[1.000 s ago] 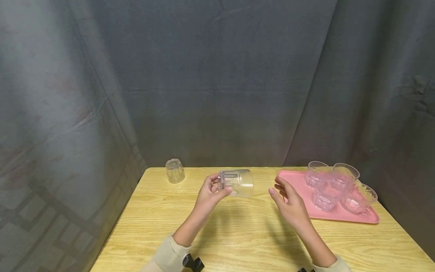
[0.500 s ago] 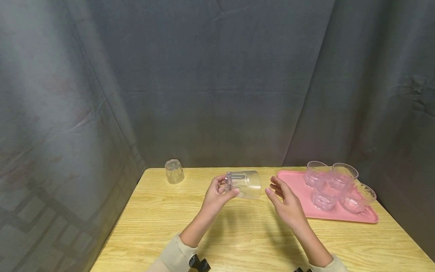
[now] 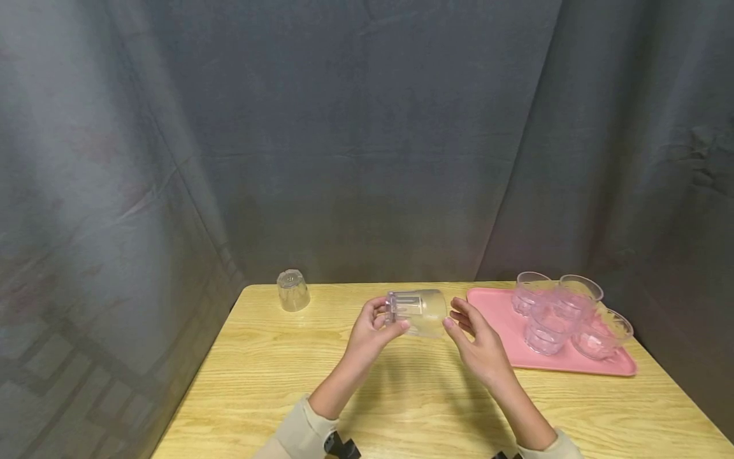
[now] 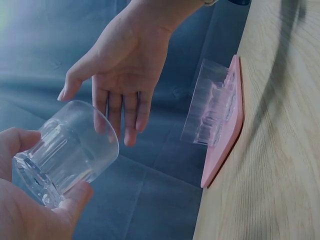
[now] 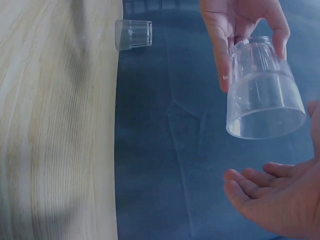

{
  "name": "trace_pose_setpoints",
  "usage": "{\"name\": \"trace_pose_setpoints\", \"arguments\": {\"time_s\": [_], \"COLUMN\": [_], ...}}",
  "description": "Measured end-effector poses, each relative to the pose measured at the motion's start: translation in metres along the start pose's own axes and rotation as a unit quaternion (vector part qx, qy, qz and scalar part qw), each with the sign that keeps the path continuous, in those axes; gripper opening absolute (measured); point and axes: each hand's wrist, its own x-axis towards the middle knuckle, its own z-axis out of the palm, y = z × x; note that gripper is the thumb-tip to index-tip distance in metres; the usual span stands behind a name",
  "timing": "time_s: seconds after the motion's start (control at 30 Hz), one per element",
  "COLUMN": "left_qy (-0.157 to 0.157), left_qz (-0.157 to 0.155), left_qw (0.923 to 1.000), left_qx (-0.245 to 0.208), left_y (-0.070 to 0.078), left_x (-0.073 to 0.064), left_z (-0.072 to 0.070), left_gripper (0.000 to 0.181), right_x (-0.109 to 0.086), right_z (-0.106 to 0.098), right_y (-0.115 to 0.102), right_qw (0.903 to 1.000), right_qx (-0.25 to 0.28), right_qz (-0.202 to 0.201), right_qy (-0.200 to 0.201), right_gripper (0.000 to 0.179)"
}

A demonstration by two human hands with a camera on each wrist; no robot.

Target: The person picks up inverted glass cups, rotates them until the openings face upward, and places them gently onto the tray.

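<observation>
A clear plastic tumbler (image 3: 425, 311) lies sideways in the air above the table, its mouth to the right. My left hand (image 3: 364, 338) grips it near the base, thumb on the near side and fingers round the far side, as the tumbler (image 4: 75, 150) shows in the left wrist view. Off the rim, my right hand (image 3: 483, 354) has its fingers relaxed and extended. In the right wrist view a gap separates the right hand (image 5: 280, 195) from the rim of the tumbler (image 5: 265, 95).
A pink tray (image 3: 500, 319) at the table's right bears several clear tumblers (image 3: 546, 331), mouths up. Another clear tumbler (image 3: 293, 291) stands upside down at the back left of the wooden table (image 3: 287, 382). Grey curtains (image 3: 367, 159) hang behind and on both sides.
My left hand has moved right with the tumbler. My right hand has shifted slightly left, so the gap between hand and rim has narrowed. The tray and the other tumblers stay put.
</observation>
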Motion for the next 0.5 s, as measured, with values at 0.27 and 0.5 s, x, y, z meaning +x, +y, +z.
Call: {"name": "trace_pose_setpoints", "arguments": {"time_s": [0.27, 0.5], "left_qy": [-0.007, -0.016], "left_qz": [-0.002, -0.007], "left_qw": [1.0000, 0.9998], "left_qx": [-0.001, -0.007], "left_y": [-0.0022, -0.0010], "left_x": [-0.0001, 0.0005], "left_z": [0.0050, 0.0090], "left_gripper": [0.068, 0.070], "right_x": [0.0000, -0.0019], "right_z": [0.0013, -0.0013], "right_y": [0.0018, 0.0014], "right_qw": [1.0000, 0.9997], "right_qx": [0.001, 0.011], "right_qz": [0.006, 0.019], "right_qy": [-0.001, -0.015], "right_gripper": [0.055, 0.055]}}
